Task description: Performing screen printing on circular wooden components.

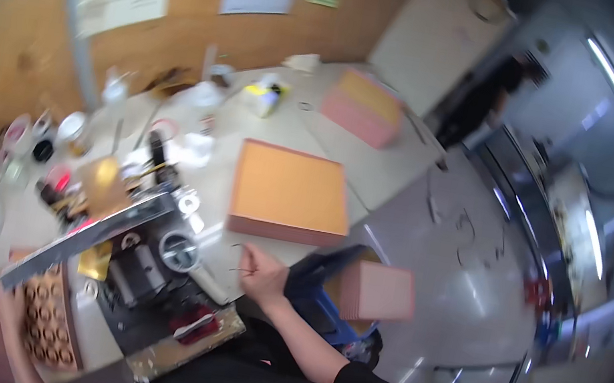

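Observation:
My right hand (263, 275) is closed in front of the large orange-topped box, pinching a thin dark curved piece (233, 269) whose ends stick out to the left. To its left stands a dark bench machine (139, 275) with a round silver dial (180, 251) and a long grey metal bar (92, 237) across its top. My left forearm enters at the lower left. My left hand (10, 302) is beside a tray (74, 351) of several brown ring-shaped pieces; the bar's end covers its fingers, so what it holds is hidden.
The large orange-topped box (293, 189) sits mid-table, with a pink and yellow stack (363, 108) behind. Bottles, jars and tools crowd the left. At right, a pink stack (379, 293) rests on a blue stool (330, 297). A person in dark clothes (489, 100) stands far off.

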`<state>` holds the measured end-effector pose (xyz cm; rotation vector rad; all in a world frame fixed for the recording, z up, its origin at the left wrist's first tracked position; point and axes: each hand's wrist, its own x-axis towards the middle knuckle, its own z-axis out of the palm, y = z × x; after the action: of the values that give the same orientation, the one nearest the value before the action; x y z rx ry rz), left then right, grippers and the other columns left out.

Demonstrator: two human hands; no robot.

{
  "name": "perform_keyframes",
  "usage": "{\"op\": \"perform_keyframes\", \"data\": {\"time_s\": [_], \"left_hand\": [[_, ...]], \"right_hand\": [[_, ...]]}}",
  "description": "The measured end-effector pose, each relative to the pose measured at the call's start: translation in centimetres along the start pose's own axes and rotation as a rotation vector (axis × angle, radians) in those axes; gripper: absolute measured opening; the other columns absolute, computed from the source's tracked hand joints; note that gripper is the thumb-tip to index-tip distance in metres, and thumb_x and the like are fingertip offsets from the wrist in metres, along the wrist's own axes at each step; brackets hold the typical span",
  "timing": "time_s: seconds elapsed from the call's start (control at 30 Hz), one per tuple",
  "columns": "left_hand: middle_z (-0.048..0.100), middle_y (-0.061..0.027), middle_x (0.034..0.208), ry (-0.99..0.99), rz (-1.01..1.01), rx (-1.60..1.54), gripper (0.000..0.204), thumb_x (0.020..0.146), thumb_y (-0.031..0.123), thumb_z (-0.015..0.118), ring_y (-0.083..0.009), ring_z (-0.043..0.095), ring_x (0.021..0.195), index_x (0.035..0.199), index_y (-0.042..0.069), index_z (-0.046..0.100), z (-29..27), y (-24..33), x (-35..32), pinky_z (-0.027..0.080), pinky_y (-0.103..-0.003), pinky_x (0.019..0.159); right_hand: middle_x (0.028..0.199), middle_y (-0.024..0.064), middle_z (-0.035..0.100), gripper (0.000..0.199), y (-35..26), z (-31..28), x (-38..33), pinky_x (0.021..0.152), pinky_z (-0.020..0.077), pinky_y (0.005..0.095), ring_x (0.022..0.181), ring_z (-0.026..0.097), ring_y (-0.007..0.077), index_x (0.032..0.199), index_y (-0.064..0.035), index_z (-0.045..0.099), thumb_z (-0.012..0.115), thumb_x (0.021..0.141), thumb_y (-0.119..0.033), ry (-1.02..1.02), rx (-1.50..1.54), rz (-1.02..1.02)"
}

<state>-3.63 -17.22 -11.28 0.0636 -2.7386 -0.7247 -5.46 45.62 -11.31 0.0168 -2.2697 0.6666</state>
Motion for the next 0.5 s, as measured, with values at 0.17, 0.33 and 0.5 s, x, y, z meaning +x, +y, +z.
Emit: {"op": "perform_keyframes", "data": {"time_s": [0.17,0.33,0.5], "left_hand": [[0.07,-0.0213,0.114,-0.127,0.008,0.094,0.029,0.103,0.008,0.056,-0.0357,0.066,0.099,0.128,-0.006,0.065,-1.2,4.2,3.9,0.052,-0.04,0.092],[0.07,-0.0217,0.116,-0.137,-0.036,0.103,0.03,0.102,0.006,0.057,-0.0354,0.067,0.102,0.127,-0.008,0.065,-1.8,3.8,4.4,0.052,-0.039,0.093],[0.072,-0.0221,0.114,-0.12,0.043,0.056,0.028,0.101,0.004,0.058,-0.0343,0.068,0.101,0.125,-0.009,0.065,-1.7,1.1,5.3,0.053,-0.039,0.091]], "right_hand": [[0.065,0.0025,0.065,0.02,-0.9,-1.1,-0.4,0.048,0.0432,0.0342,0.049,0.057,0.0226,0.102,-0.0098,0.076,0.069,0.085,-0.003,0.044,-0.005,0.087],[0.067,0.0015,0.065,0.019,-1.3,-0.4,-0.2,0.049,0.0435,0.0344,0.05,0.056,0.0229,0.1,-0.0094,0.075,0.068,0.084,-0.002,0.048,0.017,0.059],[0.069,0.0011,0.067,0.019,-1.1,0.0,-0.1,0.049,0.044,0.0346,0.051,0.057,0.0232,0.1,-0.0091,0.074,0.068,0.083,-0.002,0.044,0.029,0.05]]}}
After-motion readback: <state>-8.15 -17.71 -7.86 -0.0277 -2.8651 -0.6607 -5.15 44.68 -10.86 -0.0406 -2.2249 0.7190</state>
